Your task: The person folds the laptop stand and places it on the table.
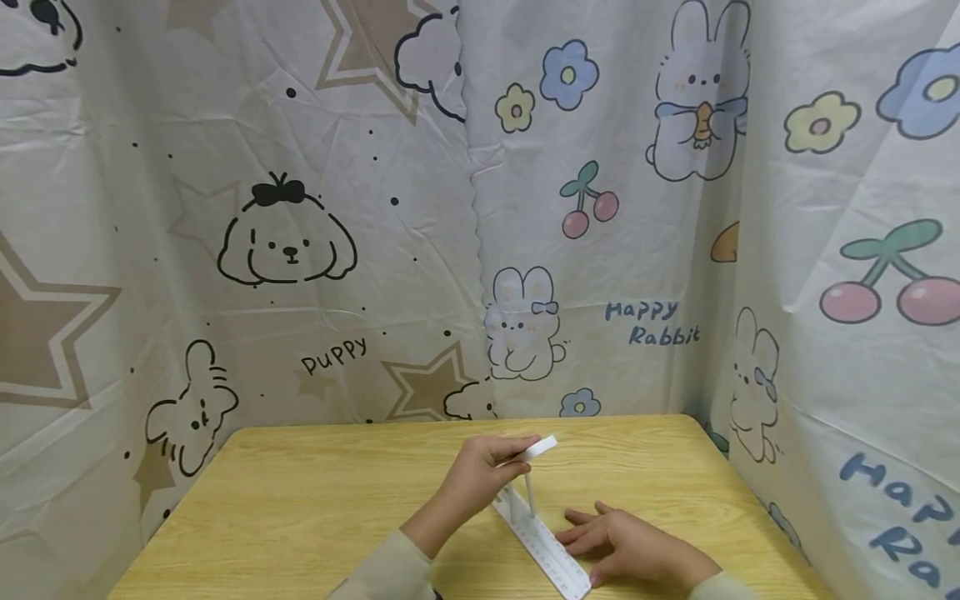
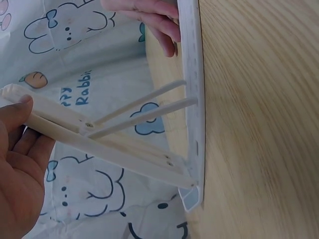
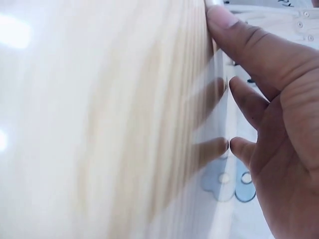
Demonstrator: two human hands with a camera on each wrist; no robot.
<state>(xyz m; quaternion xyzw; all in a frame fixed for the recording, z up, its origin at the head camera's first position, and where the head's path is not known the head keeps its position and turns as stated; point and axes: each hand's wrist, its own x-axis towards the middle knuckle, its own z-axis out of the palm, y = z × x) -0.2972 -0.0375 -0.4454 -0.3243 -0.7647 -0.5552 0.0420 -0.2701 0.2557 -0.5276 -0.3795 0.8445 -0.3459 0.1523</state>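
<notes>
Two hands are engaged: left hand [image 1: 480, 475] fingers are curled round the raised upper bar of a white folding rack [image 1: 536, 533], while right hand [image 1: 626, 546] fingers, straight and spread, press its base onto the table [image 1: 300, 500]. Light, stiff plastic is judged; thin struts seem fragile, so bars are better gripped.

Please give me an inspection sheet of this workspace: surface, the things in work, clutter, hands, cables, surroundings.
Surface: light wooden table, grain visible.
Things in work: white plastic folding rack; its long base strip lies flat on the table, its upper bar is raised at an angle, two thin rods join them.
Clutter: nothing seen.
Hands: left hand grips the raised bar's end; right hand rests flat on the table with straight fingers against the base strip.
Cables: nothing seen.
Surroundings: cartoon-printed curtain with puppies, rabbits, cherries encloses the table.
</notes>
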